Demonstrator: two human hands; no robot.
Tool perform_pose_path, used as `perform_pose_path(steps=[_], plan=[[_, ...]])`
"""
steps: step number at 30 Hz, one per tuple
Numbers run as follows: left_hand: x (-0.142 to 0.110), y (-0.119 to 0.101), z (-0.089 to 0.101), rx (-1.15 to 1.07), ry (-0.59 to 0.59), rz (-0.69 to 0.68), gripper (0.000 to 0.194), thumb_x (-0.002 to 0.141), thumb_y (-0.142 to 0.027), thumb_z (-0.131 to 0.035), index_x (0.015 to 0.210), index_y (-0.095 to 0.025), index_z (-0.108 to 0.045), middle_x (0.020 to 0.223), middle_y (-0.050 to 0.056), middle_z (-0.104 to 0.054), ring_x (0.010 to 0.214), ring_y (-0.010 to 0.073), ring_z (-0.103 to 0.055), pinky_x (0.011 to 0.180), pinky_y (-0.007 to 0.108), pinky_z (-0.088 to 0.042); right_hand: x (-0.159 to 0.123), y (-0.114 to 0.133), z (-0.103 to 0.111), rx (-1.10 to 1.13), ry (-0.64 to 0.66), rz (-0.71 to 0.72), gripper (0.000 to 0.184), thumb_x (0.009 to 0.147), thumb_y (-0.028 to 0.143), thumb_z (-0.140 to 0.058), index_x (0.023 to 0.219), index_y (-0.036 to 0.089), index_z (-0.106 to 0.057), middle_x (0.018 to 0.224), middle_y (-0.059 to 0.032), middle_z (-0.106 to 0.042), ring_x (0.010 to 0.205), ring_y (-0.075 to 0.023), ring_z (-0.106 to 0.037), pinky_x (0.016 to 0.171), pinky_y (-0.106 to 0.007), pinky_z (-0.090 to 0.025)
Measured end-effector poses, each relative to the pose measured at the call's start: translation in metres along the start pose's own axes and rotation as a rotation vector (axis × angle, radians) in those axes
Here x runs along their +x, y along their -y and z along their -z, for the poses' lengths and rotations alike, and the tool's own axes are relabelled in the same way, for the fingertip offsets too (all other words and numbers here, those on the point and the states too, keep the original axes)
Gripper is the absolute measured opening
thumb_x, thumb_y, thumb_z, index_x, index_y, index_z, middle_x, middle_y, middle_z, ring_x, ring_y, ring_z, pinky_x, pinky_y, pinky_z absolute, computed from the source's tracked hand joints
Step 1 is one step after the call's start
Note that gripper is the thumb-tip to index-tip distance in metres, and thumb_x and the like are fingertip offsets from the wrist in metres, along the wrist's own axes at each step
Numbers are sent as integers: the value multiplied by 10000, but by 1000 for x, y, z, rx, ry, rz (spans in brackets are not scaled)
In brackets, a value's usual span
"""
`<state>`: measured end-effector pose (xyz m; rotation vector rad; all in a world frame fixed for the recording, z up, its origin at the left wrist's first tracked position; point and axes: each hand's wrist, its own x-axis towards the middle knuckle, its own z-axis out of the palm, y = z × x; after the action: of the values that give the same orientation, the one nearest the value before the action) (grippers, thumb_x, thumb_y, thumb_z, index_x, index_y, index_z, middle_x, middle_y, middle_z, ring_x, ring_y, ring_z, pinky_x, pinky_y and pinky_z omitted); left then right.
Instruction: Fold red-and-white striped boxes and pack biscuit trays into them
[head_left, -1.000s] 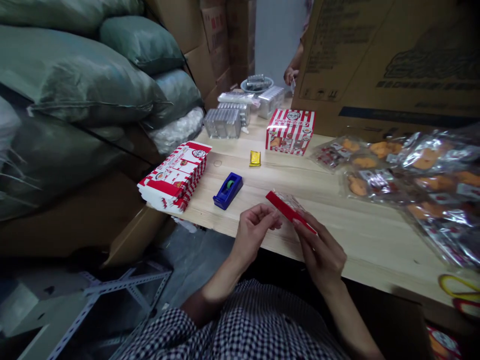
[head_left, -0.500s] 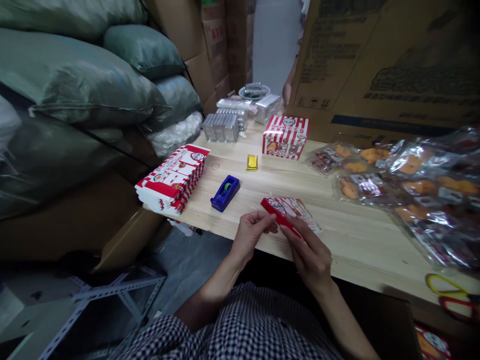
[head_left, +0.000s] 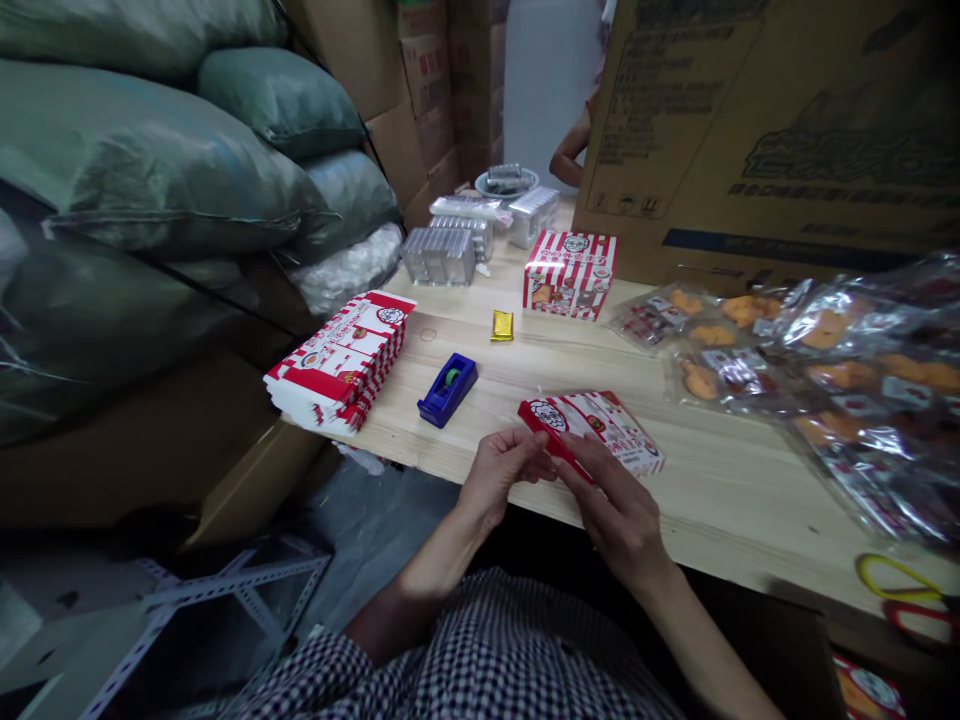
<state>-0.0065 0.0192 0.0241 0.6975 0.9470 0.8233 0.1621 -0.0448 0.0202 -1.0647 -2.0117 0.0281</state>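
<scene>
A flattened red-and-white printed carton (head_left: 611, 425) is held by its near end, just above the table's front edge. My left hand (head_left: 504, 470) pinches the carton's red end panel, fingers closed around its lower left side. On the other side my right hand (head_left: 615, 505) grips the same red panel between thumb and fingers. Farther off lie a blue tape dispenser (head_left: 448, 390) with a green roll and a small yellow packet (head_left: 502, 326). A stack of flat printed cartons (head_left: 341, 355) sits to the left, and one assembled striped box (head_left: 570, 275) stands beyond.
Clear plastic packs with orange pieces (head_left: 840, 375) cover the table's right side. Scissors (head_left: 900, 580) lie at the right front edge. Clear plastic trays (head_left: 439, 257) stand at the back. A large cardboard box (head_left: 750, 150) blocks the far right; another person's arm (head_left: 574, 150) shows beside it.
The carton has tipped so more of its printed face shows, spreading to the right. Both hands keep their hold on the red panel. The other person's arm has come further into view.
</scene>
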Motion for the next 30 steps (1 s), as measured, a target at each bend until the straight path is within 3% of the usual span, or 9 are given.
perform_pose_path(steps=[10,18,24,30], plan=[[-4,7,-3,9,17,-41,452,780,-568,-728,698,-140,-608,565,17,-673,462,100,-621,476,185,-376,0,6,-4,-24,5,37,626,947,-3,-476,1519,240,-398,1498,-155,-498,1375,-285,-493,1084,-565,-481],[-8,13,-10,3,33,-3,499,754,-626,-717,862,-150,-615,584,3,-663,438,112,-613,447,188,-387,-3,3,-6,-27,14,56,621,953,17,-498,1517,257,-398,1497,-159,-498,1378,-288,-490,1102,-581,-461],[-4,12,-5,-49,120,117,538,704,-632,-752,857,-132,-627,617,-9,-647,447,75,-574,496,193,-442,-8,-4,-7,-25,-1,73,641,936,-18,-502,1510,251,-410,1488,-165,-507,1370,-285,-499,1108,-597,-448],[7,11,8,-68,195,324,590,683,-665,-752,926,-142,-625,537,-34,-596,398,54,-501,426,154,-334,-7,-4,0,9,1,89,569,962,40,-499,1490,245,-445,1489,-145,-510,1361,-293,-509,1099,-598,-458]])
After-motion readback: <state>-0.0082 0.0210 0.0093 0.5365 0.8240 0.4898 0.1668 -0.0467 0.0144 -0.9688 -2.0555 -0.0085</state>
